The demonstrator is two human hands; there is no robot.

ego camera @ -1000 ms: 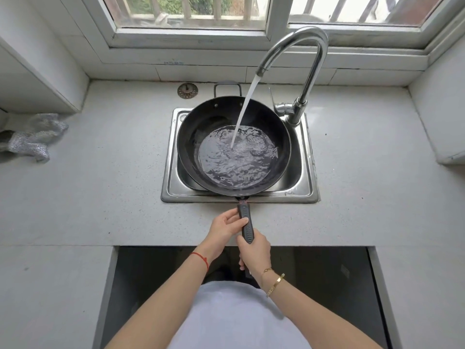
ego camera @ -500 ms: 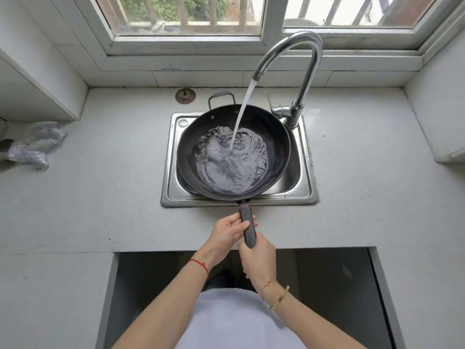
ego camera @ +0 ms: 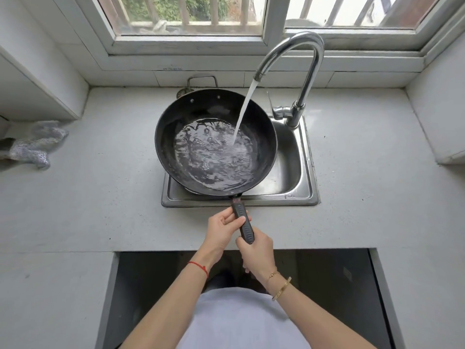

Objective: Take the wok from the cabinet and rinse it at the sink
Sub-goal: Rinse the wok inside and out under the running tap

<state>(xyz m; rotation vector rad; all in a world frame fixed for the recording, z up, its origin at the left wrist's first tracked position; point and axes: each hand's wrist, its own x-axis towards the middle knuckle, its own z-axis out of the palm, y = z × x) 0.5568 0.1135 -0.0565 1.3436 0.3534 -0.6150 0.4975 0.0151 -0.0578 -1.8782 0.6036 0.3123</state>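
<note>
Obs., head view: black wok [ego camera: 198, 127] over the steel sink [ego camera: 299, 195], covering the left and middle of the basin; right part of the basin exposed. Wok's far rim carries a small loop handle [ego camera: 202, 78] that reaches past the sink's far edge; whether the wok's underside touches the sink edge cannot be told.

Water stream [ego camera: 243, 112] falls from the curved chrome faucet [ego camera: 297, 61] and lands right of centre in the wok. Rippled pool of water covers the wok's bottom, bubbles visible.

Long dark handle [ego camera: 243, 224] points toward the near side, out over the grey countertop [ego camera: 105, 197].
- left hand [ego camera: 222, 229]: fingers curled round the handle's upper part from the left, fingertips lying across its top
- right hand [ego camera: 258, 253]: wrapped round the handle's near end, just behind the left hand; the two hands nearly touching

Wrists: red string [ego camera: 200, 268] on the left, gold bracelet [ego camera: 281, 288] on the right.

Surroundings: crumpled silvery cloth [ego camera: 35, 144] far left on the countertop, well apart from the sink. Window [ego camera: 191, 18] with bars beyond the faucet. Dark open gap [ego camera: 151, 285] in the counter's near edge, person standing in it
</note>
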